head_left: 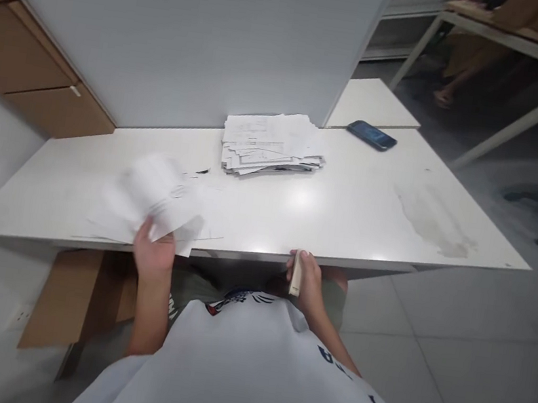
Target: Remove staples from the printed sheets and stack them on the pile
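Note:
At the left of the white desk, my left hand point(153, 256) is closed on the near edge of some loose paper sheets point(151, 196), which are smeared by motion. The sheets fan out over the desktop, and printing shows faintly on them. My right hand point(311, 280) is at the desk's front edge, its fingers wrapped round a narrow cream-coloured stapler point(297, 274); part of it is hidden by the fingers. Farther back in the middle lies an uneven stack of printed papers point(271, 142), apart from both hands.
The white desk point(348, 205) meets a grey panel point(211, 35) at its back. A phone point(371, 136) lies at the back right, near a greyish stain point(435, 220). Cardboard boxes point(34, 58) stand back left; an open carton point(65, 297) is below the desk. Another person's foot point(444, 97) shows beyond.

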{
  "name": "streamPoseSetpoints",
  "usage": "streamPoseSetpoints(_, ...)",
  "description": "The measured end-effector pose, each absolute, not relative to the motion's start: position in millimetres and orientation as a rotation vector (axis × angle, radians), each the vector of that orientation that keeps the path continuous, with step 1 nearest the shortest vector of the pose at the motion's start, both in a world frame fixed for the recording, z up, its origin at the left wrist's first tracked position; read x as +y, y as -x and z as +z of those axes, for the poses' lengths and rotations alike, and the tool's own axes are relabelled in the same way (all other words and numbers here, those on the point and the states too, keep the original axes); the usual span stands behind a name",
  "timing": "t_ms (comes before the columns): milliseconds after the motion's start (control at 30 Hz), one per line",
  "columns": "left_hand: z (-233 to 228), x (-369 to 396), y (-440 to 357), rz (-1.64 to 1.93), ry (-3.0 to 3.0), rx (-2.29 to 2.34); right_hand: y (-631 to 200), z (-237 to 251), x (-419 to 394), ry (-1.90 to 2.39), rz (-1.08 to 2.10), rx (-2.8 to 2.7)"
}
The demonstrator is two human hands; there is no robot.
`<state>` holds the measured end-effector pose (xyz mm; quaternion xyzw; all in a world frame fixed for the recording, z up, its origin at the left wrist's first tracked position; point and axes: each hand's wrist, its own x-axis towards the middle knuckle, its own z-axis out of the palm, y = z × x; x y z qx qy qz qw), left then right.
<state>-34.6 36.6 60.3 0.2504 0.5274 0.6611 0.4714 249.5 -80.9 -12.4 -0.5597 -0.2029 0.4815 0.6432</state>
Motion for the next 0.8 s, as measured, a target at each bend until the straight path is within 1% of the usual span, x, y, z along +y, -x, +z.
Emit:
streamPoseSetpoints(100,59,37,36,1.604,-0.502,1.317,-250,-12,-85,1.276,1.127,-0.491)
streamPoseSetpoints(167,54,39,39,1.535,-0.629,1.448,-248,-12,-87,1.28,1.122,-0.493)
streamPoseSetpoints(233,46,40,49,1.338,-0.973,1.74,-245,-12,-87,1.332,1.072,-0.492)
streamPoseSetpoints(300,38,41,63,0.994,-1.467,2.007,-240,-12,-84,1.425,0.943,-0.556)
streamPoseSetpoints(333,34,41,70,0.823,-1.69,2.05,-237,-11,-82,1.474,0.867,-0.626)
streamPoseSetpoints(400,25,42,81,0.574,-2.027,1.999,-231,-8,-75,1.534,0.76,-0.835)
streamPoseSetpoints(500,16,40,87,0.41,-2.274,1.895,-220,2,-61,1.528,0.769,-1.23)
streamPoseSetpoints(633,17,32,87,0.446,-2.533,1.701,-205,20,-40,1.52,0.817,-1.625)
streamPoseSetpoints(800,21,23,84,0.496,-2.784,1.371,-190,35,-15,1.535,0.875,-1.873)
